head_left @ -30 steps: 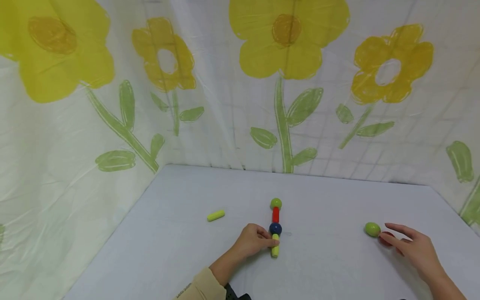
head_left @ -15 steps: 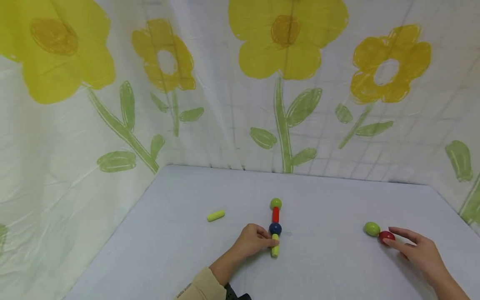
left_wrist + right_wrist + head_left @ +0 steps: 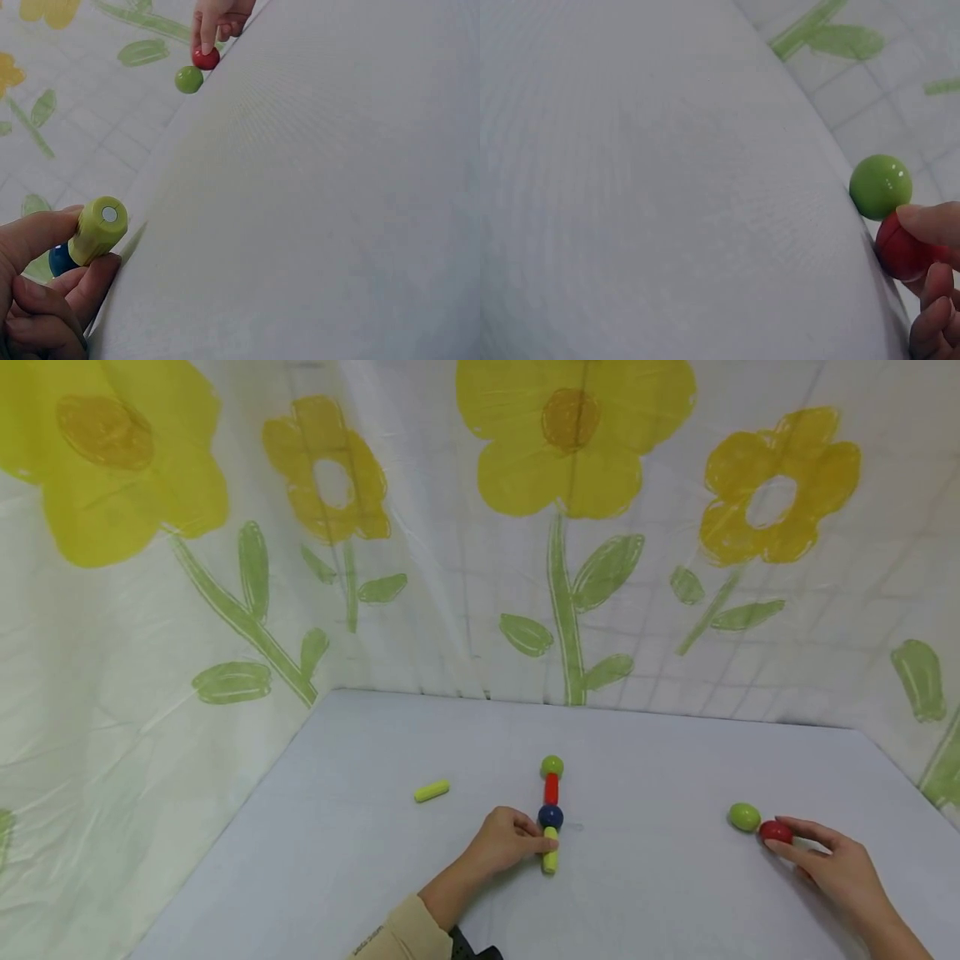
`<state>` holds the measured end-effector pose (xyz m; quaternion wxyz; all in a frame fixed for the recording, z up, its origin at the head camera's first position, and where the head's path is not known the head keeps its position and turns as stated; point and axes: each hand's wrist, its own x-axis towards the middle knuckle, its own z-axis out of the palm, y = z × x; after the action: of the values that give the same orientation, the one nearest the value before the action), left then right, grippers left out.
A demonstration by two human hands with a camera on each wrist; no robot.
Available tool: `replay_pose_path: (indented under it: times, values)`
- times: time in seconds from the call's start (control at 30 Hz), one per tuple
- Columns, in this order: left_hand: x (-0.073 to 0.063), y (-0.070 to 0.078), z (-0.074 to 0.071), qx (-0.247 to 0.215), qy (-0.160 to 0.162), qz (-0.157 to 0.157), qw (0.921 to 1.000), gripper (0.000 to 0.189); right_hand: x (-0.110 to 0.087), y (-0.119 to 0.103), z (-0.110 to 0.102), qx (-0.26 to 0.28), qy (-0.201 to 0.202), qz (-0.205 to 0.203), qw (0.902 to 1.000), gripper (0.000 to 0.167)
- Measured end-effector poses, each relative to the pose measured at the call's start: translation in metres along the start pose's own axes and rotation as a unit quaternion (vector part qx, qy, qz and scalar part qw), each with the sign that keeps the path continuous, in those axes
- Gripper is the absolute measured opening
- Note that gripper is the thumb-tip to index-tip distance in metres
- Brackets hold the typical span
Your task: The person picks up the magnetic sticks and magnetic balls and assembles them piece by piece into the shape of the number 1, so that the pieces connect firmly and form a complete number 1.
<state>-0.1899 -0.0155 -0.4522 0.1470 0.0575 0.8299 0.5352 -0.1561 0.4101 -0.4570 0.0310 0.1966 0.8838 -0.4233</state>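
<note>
Within left hand [image 3: 504, 842] | lime stick [image 3: 96, 235] | pale end disc [image 3: 109, 214] (left wrist only)

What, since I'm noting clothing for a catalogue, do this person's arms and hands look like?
The left hand and right hand wear no gloves. A beige sleeve with small dark lettering is on the left arm, a black strap-like piece beside it; the visible right forearm is bare.

A curtained-in nook around a pale grey-white bench [image 3: 637, 885]; the wider building cannot be told. White curtain [image 3: 442, 568] hangs behind the bench and along its left and right sides, printed with large yellow flowers [image 3: 525, 472] and green leaves [image 3: 609, 572] (a faint grid of lines [image 3: 866, 108] also shows across the cloth).
</note>
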Motion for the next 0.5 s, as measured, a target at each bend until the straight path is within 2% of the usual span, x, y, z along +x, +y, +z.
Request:
replay_pose_path:
  times: [0.07,0.13,0.3,0.5]
  values:
    - [0.0,-0.0005,-0.0001,-0.001,0.002,0.001,1.0,0.024,-0.0016,-0.0004,-0.0001,0.003,-0.001,-0.005,1.0,0.062]
    - [-0.0002,-0.0005,-0.0001,-0.003,0.002,0.005,1.0,0.024,-0.0026,-0.0008,0.0001,0.005,0.0,-0.006,1.0,0.061]
    - [0.0001,-0.0011,0.0003,-0.005,0.001,0.01,0.9999,0.024,-0.0042,-0.0026,0.001,-0.01,0.007,-0.009,0.9999,0.079]
    - [0.0016,-0.0026,0.0007,-0.003,0.001,0.017,0.9999,0.024,-0.0041,-0.004,0.0001,-0.024,0.025,0.012,0.9993,0.086]
